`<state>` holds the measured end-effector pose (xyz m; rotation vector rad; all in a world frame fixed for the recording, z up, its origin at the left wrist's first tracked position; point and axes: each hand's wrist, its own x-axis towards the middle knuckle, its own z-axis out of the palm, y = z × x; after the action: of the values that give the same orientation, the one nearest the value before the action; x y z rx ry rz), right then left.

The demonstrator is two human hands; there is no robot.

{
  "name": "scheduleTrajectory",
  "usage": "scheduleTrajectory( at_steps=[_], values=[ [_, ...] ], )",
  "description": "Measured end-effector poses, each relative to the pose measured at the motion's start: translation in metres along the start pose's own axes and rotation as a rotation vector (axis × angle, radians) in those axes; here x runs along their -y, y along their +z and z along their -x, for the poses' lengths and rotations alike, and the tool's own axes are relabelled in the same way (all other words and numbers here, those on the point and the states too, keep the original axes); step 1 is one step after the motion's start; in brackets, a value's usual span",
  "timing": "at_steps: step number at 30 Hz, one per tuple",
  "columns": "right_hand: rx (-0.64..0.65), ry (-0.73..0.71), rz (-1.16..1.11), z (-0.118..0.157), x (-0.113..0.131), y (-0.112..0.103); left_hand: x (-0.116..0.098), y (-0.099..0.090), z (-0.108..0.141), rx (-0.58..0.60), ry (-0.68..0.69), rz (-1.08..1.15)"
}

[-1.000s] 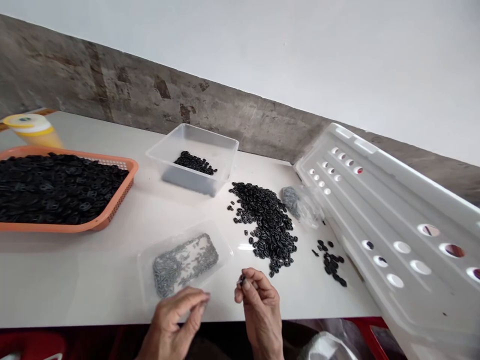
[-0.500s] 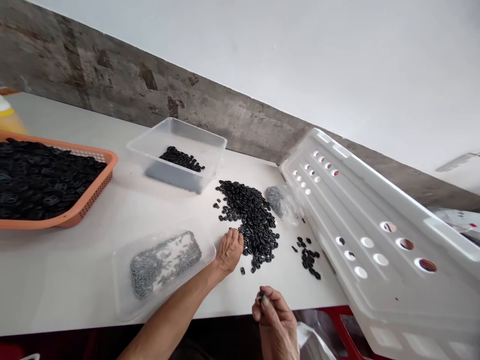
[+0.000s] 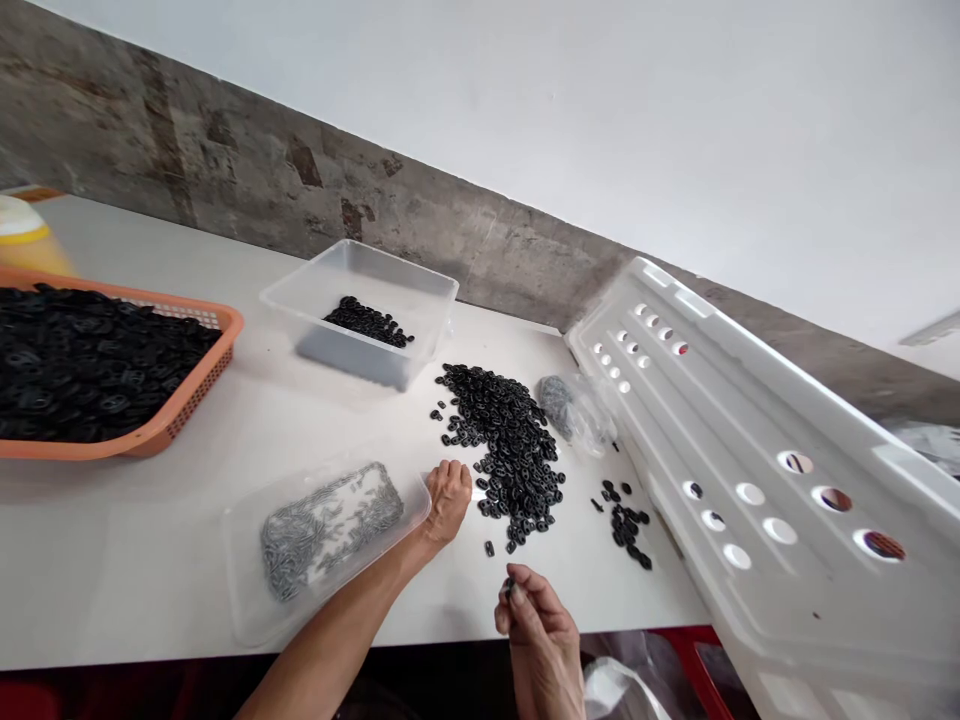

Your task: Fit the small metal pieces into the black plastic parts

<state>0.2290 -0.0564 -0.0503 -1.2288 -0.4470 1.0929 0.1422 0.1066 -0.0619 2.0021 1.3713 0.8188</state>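
Note:
My left hand (image 3: 449,500) is closed, fingers curled down, beside the right end of a clear plastic tray (image 3: 238,590) of small grey metal pins (image 3: 289,555). Whatever its fingers hold is hidden. Just right of it spreads a heap of small black plastic pieces with holes (image 3: 517,450). Near the table's front edge, my right hand (image 3: 541,630) pinches a small black plastic piece (image 3: 510,588) between thumb and fingers. A single black piece (image 3: 490,549) lies on the table between the heap and my right hand.
An orange basket (image 3: 180,405) full of larger black pieces stands at left. Behind is a clear bin (image 3: 420,290) with some black pieces. A bag of grey pins (image 3: 574,410) and a small black cluster (image 3: 628,530) lie near a leaning white perforated panel (image 3: 720,420).
My left hand has drawn back leftward from the edge of the black heap toward the pin tray. My right hand keeps its pinch and has shifted slightly left. The view has turned slightly.

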Motion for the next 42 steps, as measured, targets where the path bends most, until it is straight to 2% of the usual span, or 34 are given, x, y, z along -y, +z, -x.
scheduleTrajectory(
  at_steps=[4, 8, 11, 13, 16, 19, 22, 24, 28, 30, 32, 35, 37, 39, 42],
  values=[
    [0.011, -0.048, -0.038, -0.006, -0.004, 0.005, -0.011, -0.010, 0.016, 0.003, -0.096, 0.382],
    [0.006, -0.048, -0.114, -0.007, 0.005, 0.014, -0.036, -0.023, 0.055, 0.153, -0.224, 0.775],
    [0.014, -0.027, -0.140, -0.001, 0.014, 0.024, -0.046, -0.043, 0.084, 0.216, -0.293, 0.976],
    [0.039, -0.005, -0.156, 0.005, 0.016, 0.031, -0.045, -0.060, 0.099, 0.194, -0.335, 1.044],
    [0.116, 0.038, -0.176, 0.013, 0.014, 0.046, -0.034, -0.085, 0.113, 0.136, -0.373, 1.075],
    [0.255, 0.057, -0.190, 0.018, 0.011, 0.062, -0.019, -0.100, 0.125, 0.031, -0.321, 1.049],
    [0.385, 0.053, -0.204, 0.020, 0.008, 0.079, -0.002, -0.106, 0.136, -0.074, -0.200, 0.944],
    [0.448, 0.070, -0.215, 0.022, 0.007, 0.090, 0.008, -0.108, 0.142, -0.100, -0.140, 0.865],
    [0.522, 0.129, -0.236, 0.027, 0.003, 0.110, 0.020, -0.117, 0.148, -0.149, -0.025, 0.761],
    [0.559, 0.135, -0.253, 0.030, 0.000, 0.117, 0.023, -0.122, 0.149, -0.170, -0.018, 0.762],
    [0.586, 0.130, -0.268, 0.031, -0.003, 0.121, 0.026, -0.126, 0.151, -0.139, -0.136, 0.847],
    [0.552, 0.108, -0.234, 0.030, -0.004, 0.122, 0.030, -0.132, 0.152, -0.084, -0.464, 1.107],
    [0.516, 0.085, -0.178, 0.029, -0.005, 0.121, 0.029, -0.138, 0.151, -0.079, -0.626, 1.273],
    [0.507, 0.073, -0.128, 0.030, -0.006, 0.120, 0.027, -0.145, 0.150, -0.065, -0.686, 1.374],
    [0.522, 0.075, -0.082, 0.032, -0.007, 0.119, 0.023, -0.152, 0.150, -0.004, -0.651, 1.431]
  ],
)
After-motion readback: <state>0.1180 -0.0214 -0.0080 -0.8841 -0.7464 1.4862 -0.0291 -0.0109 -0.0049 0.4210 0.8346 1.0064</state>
